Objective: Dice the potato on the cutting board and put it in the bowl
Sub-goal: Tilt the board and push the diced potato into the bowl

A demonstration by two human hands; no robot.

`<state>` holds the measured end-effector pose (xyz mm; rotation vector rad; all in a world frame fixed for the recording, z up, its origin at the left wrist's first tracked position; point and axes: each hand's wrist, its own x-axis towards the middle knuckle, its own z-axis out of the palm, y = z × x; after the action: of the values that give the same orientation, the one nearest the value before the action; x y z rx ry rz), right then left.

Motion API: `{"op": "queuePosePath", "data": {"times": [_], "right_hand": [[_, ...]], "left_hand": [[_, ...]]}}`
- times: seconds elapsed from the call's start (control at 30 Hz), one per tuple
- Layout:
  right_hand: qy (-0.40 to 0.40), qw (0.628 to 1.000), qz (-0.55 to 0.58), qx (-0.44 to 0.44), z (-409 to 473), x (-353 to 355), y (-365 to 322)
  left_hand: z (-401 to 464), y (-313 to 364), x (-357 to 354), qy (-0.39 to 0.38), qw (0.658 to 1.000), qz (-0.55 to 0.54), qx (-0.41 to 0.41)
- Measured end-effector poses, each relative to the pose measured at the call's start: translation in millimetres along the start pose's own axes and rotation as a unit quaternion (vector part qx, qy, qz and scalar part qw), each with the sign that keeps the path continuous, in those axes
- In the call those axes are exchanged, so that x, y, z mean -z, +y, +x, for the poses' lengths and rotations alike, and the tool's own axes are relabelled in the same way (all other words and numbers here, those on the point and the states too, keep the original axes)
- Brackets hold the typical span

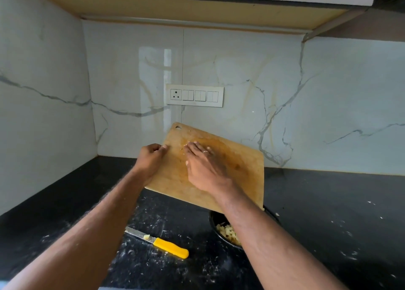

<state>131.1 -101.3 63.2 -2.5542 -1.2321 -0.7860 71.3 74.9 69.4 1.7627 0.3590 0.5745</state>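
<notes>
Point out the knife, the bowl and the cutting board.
knife (171, 247): head view, on its yellow handle.
bowl (215, 228): head view, on its dark left rim.
cutting board (245, 164): head view, on bare wood right of the hand.

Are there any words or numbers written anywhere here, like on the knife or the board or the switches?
None can be read.
Knife: plain yellow handle, no print seen.
Cutting board: bare wood, no label.
Switch plate: only a socket and blank switches, no markings seen.
</notes>
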Motion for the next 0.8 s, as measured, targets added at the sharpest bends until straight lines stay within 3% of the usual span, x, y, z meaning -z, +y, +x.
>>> {"op": "queuePosePath", "data": {"times": [0.1,0.23,0.47,0.67,0.8], "right_hand": [[-0.023,0.999,-0.016,0.031,13,-4,-11],[0.020,0.996,-0.054,0.069,12,-7,-15],[0.017,0.997,-0.061,-0.033,-55,6,26],[-0.064,0.987,-0.035,-0.144,-146,22,35],[0.045,0.965,0.036,-0.256,-170,37,57]], "left_hand": [[-1,3,1,-0.002,1.000,-0.005,-0.011],[-2,5,2,-0.008,1.000,-0.012,-0.013],[-4,-3,4,0.011,0.999,-0.028,-0.011],[1,-16,3,0.017,0.998,-0.054,0.022],[0,-21,6,0.028,0.998,-0.056,0.024]]}}
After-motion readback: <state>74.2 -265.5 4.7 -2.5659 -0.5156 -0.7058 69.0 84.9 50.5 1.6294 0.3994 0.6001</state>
